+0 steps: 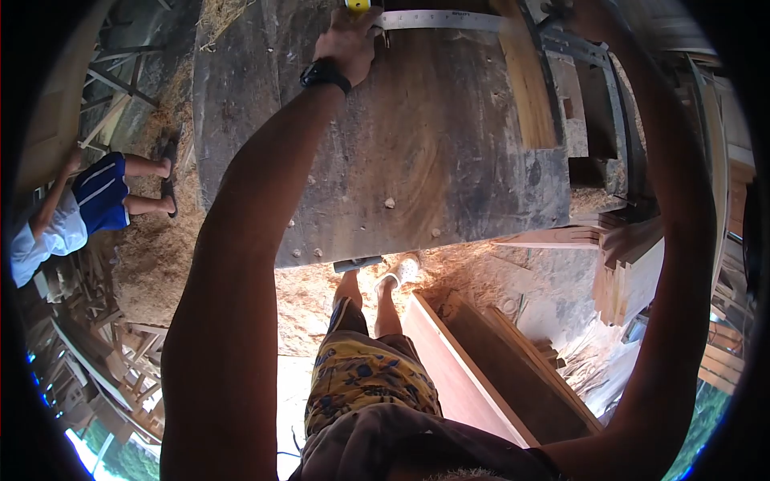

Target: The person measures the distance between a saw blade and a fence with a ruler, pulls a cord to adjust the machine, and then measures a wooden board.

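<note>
Left fingers (pixel 369 21) on number-marked metal ruler (pixel 445 20)

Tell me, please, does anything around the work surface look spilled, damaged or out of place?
Loose wood shavings lie scattered beside the work surface and underfoot, looking spilled, though that may be normal here. The top itself looks scuffed and patchily stained. Nothing odd stands out about the ruler at the left hand.
</note>
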`<state>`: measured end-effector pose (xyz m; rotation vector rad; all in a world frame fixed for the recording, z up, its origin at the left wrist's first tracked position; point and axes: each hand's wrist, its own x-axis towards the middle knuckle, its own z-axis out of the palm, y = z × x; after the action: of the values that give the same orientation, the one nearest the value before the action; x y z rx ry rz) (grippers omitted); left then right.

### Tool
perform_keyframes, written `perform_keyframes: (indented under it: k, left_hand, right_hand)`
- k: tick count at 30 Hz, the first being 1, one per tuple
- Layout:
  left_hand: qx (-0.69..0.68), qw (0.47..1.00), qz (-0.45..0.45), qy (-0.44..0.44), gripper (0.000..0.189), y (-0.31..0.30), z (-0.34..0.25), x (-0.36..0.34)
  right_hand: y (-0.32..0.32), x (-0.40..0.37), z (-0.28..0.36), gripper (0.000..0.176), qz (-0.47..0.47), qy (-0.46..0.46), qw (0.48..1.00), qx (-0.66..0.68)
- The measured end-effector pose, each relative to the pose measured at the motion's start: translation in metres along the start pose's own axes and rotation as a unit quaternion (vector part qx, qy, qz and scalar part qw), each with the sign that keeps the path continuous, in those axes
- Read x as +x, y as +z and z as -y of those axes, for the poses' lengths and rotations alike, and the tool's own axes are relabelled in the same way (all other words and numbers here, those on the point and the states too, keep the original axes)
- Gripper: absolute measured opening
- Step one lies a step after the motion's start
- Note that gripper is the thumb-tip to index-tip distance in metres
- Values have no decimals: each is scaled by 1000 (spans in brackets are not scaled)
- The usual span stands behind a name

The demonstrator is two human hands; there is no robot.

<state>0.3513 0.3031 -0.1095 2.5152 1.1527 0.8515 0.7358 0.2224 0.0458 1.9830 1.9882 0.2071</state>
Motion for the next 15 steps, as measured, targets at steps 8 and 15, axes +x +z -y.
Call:
perform_keyframes:
  k: [8, 15]
  left_hand:
    - [27, 1000, -9, 4, 37, 6, 6, -3]
    - [21, 1000, -6, 4, 38, 5, 6, -3]
  right_hand:
    - [-49, -5, 39, 39, 122, 200, 971, -36]
    - [21, -2, -15, 39, -268, -328, 886, -189]
